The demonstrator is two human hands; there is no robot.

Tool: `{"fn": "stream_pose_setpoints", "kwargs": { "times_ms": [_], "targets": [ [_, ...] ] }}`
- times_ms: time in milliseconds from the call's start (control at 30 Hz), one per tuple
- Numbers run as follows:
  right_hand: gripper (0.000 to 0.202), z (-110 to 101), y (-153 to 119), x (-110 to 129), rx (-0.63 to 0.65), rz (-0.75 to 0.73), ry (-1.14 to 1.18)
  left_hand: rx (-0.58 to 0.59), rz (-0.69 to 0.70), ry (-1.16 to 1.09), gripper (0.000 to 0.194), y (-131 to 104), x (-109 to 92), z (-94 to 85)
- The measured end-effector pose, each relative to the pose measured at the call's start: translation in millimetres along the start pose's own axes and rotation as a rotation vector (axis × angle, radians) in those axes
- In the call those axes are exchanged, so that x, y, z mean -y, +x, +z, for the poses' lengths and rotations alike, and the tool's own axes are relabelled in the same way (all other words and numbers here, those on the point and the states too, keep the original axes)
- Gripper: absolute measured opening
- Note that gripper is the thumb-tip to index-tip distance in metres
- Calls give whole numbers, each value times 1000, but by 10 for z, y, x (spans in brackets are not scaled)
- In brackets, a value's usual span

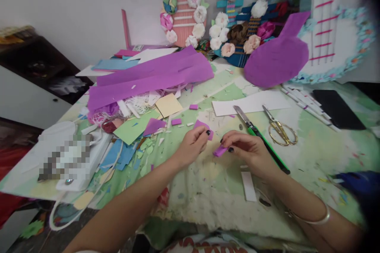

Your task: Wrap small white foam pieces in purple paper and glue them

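Observation:
My right hand (253,153) pinches a small folded purple paper piece (220,150) between thumb and fingers, just above the table. To its left, my left hand (191,147) is closed, fingers curled in; what they hold, if anything, is hidden. A flat purple paper scrap (203,124) shows right behind the left hand, and I cannot tell whether it is gripped. Two small purple strips, one (176,121) nearer and one (193,107) farther, lie beyond. By my right wrist rest a green-and-black utility knife (267,144) and a white card strip (248,186).
Gold-handled scissors (280,129), a long white card (249,102) and a black phone-like slab (338,109) lie to the right. Purple sheets (151,77) and paper scraps cover the left. Flower-decorated guitar shapes (187,27) and a purple guitar shape (277,61) stand along the wall.

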State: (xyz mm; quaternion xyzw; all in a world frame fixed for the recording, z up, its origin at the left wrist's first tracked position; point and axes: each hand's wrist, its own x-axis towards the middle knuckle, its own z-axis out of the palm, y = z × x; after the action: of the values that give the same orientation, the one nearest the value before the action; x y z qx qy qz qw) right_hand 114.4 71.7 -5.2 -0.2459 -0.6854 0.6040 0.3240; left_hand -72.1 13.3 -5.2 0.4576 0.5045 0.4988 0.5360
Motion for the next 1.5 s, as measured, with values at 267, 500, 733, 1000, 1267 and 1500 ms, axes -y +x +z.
{"fn": "stream_pose_setpoints", "kwargs": {
  "times_ms": [267,500,733,1000,1267,1500],
  "targets": [
    [24,40,-11,5,-160,-87,34,-324,174,269,21,27,-32,-107],
    [26,31,-31,-73,-203,-100,14,-331,317,221,5,16,-52,-135],
    [24,21,-23,-85,-207,-142,-57,-311,398,303,18,50,-18,-159],
    [12,17,-30,-52,-244,-92,-103,-596,407,642,31,100,-34,-296],
    [25,22,-4,-79,-312,39,13,-614,498,653,51,145,-71,-397],
    [13,-12,10,6,-330,87,230,-93,262,-349,40,99,-126,-275]
  ]
}}
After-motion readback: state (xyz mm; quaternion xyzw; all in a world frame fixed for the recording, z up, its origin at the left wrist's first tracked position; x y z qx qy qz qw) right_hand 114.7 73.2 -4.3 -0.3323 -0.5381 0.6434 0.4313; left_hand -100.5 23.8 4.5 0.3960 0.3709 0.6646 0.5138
